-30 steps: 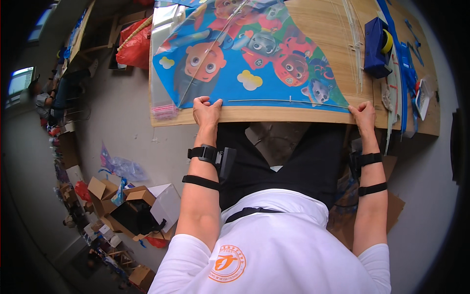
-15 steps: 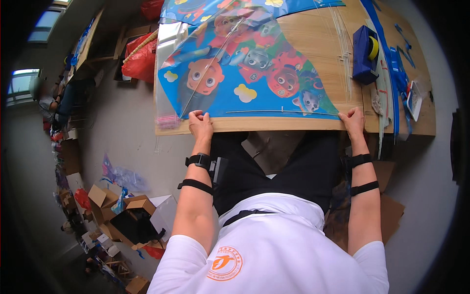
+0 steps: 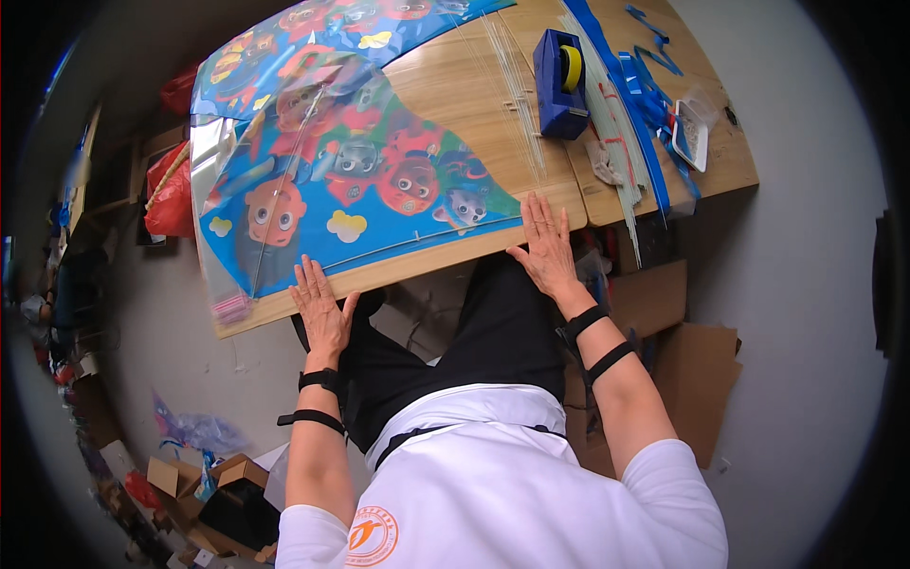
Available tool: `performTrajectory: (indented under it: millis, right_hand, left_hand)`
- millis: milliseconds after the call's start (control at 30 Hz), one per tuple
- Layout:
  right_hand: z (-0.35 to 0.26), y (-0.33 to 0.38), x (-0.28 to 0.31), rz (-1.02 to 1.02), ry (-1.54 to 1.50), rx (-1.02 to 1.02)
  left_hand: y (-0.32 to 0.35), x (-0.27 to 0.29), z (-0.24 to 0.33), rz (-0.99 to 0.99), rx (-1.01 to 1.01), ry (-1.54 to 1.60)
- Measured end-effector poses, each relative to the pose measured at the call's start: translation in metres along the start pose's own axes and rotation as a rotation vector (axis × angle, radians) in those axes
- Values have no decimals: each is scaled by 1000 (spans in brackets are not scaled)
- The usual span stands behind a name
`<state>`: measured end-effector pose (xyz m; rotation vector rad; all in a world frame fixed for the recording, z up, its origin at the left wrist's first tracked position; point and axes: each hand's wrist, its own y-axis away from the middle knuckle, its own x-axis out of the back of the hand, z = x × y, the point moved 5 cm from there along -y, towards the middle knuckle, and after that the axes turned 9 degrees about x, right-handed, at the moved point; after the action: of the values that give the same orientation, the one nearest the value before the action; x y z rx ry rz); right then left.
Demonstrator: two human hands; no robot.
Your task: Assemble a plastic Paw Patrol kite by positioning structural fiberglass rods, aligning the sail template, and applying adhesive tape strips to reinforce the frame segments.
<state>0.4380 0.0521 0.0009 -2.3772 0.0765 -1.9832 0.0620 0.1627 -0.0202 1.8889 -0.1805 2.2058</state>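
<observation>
A large colourful kite (image 3: 351, 180) printed with cartoon animals lies flat on the wooden table (image 3: 455, 95), its lower edge along the near table edge. My left hand (image 3: 320, 308) lies flat with fingers spread on the table edge, just below the kite's lower left part. My right hand (image 3: 545, 245) presses flat with fingers apart at the kite's lower right corner. Neither hand grips anything. A thin rod runs along the kite's lower edge between the hands.
A blue tape dispenser (image 3: 561, 71) stands on the table's right part beside thin clear rods (image 3: 517, 90), blue ribbon strips (image 3: 637, 95) and a small tray (image 3: 689, 135). Cardboard boxes (image 3: 204, 484) and a red bag (image 3: 172, 194) lie on the floor at left; flat cardboard (image 3: 682, 360) lies at right.
The view has tilted, so the table now slants. Both hands have gone from gripping the kite's lower edge to lying flat and spread on it.
</observation>
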Motion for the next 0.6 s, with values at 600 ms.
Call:
performTrajectory:
  millis: [600]
  right_hand:
    - [-141, -72, -45, 0, -51, 379]
  left_hand:
    - [-19, 0, 95, -46, -292, 19]
